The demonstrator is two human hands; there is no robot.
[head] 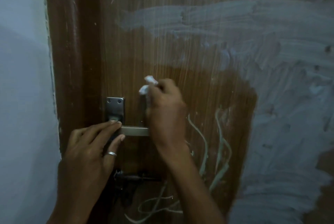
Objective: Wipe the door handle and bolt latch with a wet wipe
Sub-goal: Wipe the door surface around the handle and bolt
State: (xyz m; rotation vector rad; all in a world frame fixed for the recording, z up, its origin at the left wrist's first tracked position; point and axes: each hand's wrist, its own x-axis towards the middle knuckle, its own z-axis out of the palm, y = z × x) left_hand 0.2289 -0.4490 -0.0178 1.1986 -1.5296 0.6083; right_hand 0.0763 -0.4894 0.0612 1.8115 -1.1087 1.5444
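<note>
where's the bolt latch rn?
Head view, low and left of centre on the door: the bolt latch sits below the handle, in the gap between the left hand and the right forearm.

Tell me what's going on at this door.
A person is cleaning a metal door handle on a wooden door. The right hand grips a crumpled white wipe against the handle's right end, while the left hand pinches it beside the mounting plate. The dark bolt latch below is not being touched.

Brushed-metal handle [134, 131], paint-smeared wood-grain door [180, 52]
</note>
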